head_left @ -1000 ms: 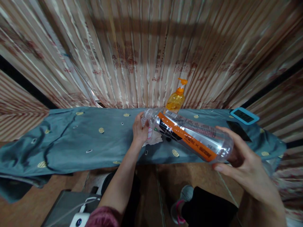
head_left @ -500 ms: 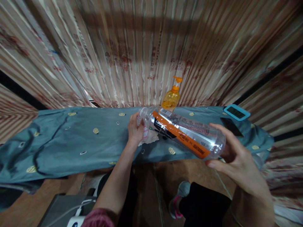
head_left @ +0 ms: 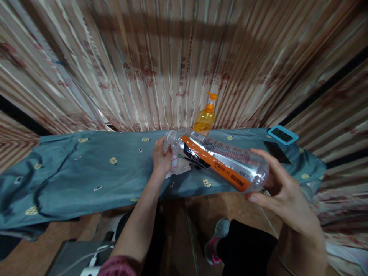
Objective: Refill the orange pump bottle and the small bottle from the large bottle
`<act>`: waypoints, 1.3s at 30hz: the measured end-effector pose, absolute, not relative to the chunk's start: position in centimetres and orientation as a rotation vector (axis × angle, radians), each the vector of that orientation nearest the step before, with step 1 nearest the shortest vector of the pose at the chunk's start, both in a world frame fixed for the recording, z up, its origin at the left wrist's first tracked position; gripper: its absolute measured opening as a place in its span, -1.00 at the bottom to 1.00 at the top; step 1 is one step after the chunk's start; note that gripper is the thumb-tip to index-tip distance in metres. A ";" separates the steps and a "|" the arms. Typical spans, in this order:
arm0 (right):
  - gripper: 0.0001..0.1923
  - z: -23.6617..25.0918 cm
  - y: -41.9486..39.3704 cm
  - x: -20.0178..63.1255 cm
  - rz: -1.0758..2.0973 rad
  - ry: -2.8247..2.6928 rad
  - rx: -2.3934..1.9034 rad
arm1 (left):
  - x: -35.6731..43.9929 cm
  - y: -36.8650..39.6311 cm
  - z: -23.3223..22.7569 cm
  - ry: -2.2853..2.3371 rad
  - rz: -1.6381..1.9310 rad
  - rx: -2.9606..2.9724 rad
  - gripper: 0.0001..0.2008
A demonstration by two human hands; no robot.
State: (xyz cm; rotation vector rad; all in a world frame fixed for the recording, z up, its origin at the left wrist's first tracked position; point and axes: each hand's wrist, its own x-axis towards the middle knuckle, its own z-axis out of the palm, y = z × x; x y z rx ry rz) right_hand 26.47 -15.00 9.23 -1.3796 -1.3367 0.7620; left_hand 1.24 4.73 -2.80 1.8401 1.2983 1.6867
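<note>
A large clear plastic bottle (head_left: 221, 161) with an orange and black label is held slanting across the middle of the head view, its neck to the left and its base to the right. My left hand (head_left: 161, 155) is closed round the neck. My right hand (head_left: 283, 188) grips the base between thumb and fingers. Under the neck lies a crumpled white tissue (head_left: 180, 168) on the cloth, with a small pink-and-white item (head_left: 174, 161) beside my left hand, partly hidden. Behind the bottle stands an orange pump bottle (head_left: 204, 119) with yellow liquid in it.
A blue-framed digital clock (head_left: 283, 135) and a dark phone (head_left: 276, 152) lie at the right end of the narrow table covered in green cloth (head_left: 94, 165). Pleated curtains (head_left: 161, 61) rise behind. At lower left, a white charger (head_left: 90, 270) with cables rests on a grey box.
The whole view has shifted slightly, so most things sit a little further left. Both hands keep their hold on the bottle, whose slant looks about the same.
</note>
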 end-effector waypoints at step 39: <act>-0.11 9.1 -14.9 26.6 0.724 -1.394 -1.360 | 1.3 4.8 -3.1 1.288 1.684 1.872 -0.65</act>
